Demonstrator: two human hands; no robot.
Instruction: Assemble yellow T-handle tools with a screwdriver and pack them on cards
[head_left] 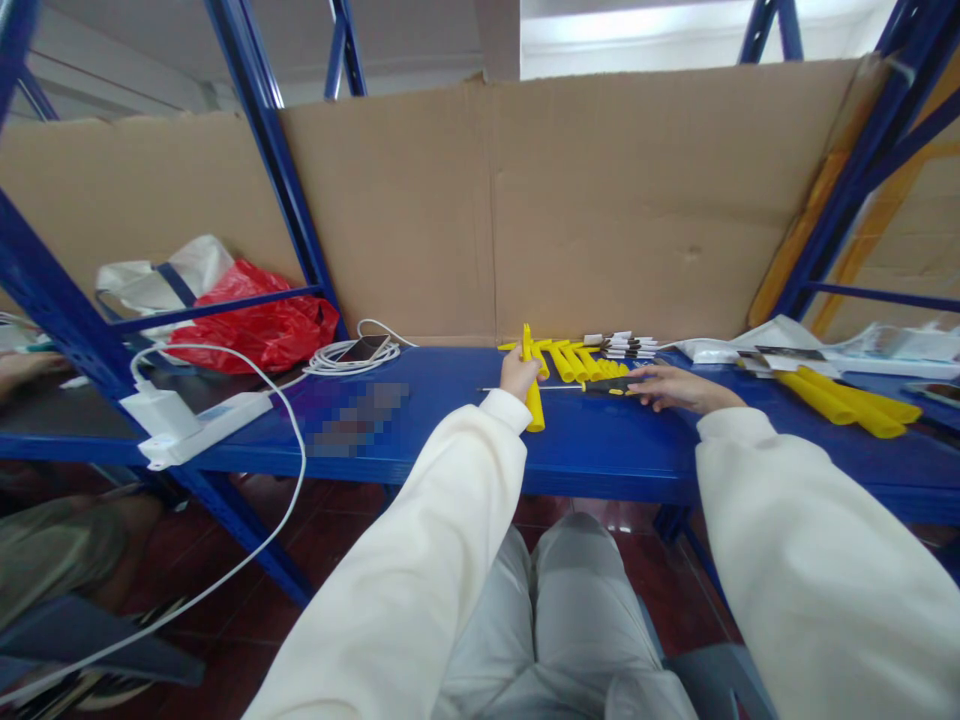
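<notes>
My left hand (pixel 519 373) is closed around a yellow tube-shaped plastic piece (pixel 535 408), held tilted above the blue tabletop, its narrow tip pointing away from me. Just to the right lies a screwdriver (pixel 606 385) with a black and yellow handle, its thin metal shaft pointing left. The fingers of my right hand (pixel 664 387) are at the end of that handle, thumb above and fingertips below. Behind the screwdriver, several similar yellow pieces (pixel 574 362) lie in a slanting row. Small white and black pieces (pixel 628 345) are piled behind them.
More yellow tubes (pixel 847 400) lie at the right by white packets (pixel 787 345). On the left are a power strip (pixel 214 428), a coiled white cable (pixel 352 355) and a red plastic bag (pixel 255 315). A cardboard panel (pixel 585 200) backs the blue table (pixel 450 470). Another person's hand (pixel 26 370) shows far left.
</notes>
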